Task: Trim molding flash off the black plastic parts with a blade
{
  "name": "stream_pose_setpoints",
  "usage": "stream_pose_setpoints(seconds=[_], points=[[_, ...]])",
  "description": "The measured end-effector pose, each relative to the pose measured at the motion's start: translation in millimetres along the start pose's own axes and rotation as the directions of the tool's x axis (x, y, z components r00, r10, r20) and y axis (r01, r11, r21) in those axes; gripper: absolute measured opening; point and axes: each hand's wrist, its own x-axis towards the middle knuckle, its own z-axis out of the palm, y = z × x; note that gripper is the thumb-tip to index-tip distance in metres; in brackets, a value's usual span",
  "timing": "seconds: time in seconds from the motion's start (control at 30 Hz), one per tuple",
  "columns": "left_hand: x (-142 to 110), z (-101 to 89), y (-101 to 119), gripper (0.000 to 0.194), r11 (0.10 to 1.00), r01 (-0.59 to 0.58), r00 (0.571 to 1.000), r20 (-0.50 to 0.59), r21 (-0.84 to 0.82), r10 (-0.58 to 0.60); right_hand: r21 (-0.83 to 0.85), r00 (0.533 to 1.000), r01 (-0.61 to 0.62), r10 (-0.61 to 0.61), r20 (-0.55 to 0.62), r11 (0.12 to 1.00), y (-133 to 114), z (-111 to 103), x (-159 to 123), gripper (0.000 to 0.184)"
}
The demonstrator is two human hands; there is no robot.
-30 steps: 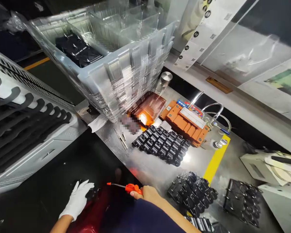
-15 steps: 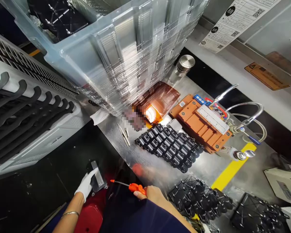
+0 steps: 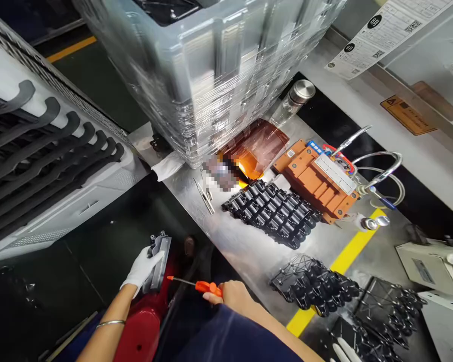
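My left hand (image 3: 142, 269), in a white glove, is closed around a narrow black part with a flat grey face (image 3: 159, 267), held upright and slightly tilted over the dark floor. Bare and closed, my right hand (image 3: 232, 294) grips the handle of an orange-handled tool with a thin shaft (image 3: 207, 287). Its small orange tip points left at the part, with a gap between them. Right of my hands, black ribbed parts (image 3: 275, 213) lie in a block on the metal bench (image 3: 226, 246). More black molded parts (image 3: 317, 289) lie nearer my right arm.
A wrapped plastic crate (image 3: 226, 75) stands on the bench with a bottle (image 3: 296, 98) beside it. Behind the parts is an orange fixture (image 3: 317, 181) with hoses. A red stool (image 3: 139, 332) is below my left arm. White glove fingers (image 3: 345, 349) show at bottom right; whose is unclear.
The part in my left hand has turned more upright and moved slightly right. The tool's tip has shifted slightly left. The whole view has also shifted a little.
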Motion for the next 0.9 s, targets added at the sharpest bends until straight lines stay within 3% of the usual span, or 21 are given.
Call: stream_pose_setpoints(seconds=[0.17,0.3,0.57,0.73,0.9], points=[[-10.0,-21.6,-18.9,0.039,0.997,0.039,0.999,0.029,-0.074,-0.037,-0.067,0.982,0.171,-0.176,-0.065,0.983,-31.3,7.0,-16.3,0.046],[-7.8,-44.4,-32.3,0.035,0.995,0.009,0.999,-0.032,-0.101,-0.012,-0.313,0.982,0.164,-0.185,-0.039,0.936,-62.2,19.9,-17.9,0.051],[-10.2,-85.8,-49.1,0.034,0.993,-0.094,0.994,-0.071,-0.078,0.089,-0.495,0.978,0.183,-0.209,0.003,0.849,-116.7,55.8,-15.0,0.079],[-17.1,-96.5,-63.9,0.034,0.984,-0.142,0.989,-0.053,-0.108,0.137,-0.548,0.974,0.182,-0.226,-0.013,0.817,-140.7,69.1,-24.0,0.077],[-19.1,-104.4,-81.9,0.031,0.974,-0.189,0.982,-0.005,-0.123,0.190,-0.522,0.969,0.150,-0.231,-0.093,0.840,-149.7,76.7,-37.6,0.068]])
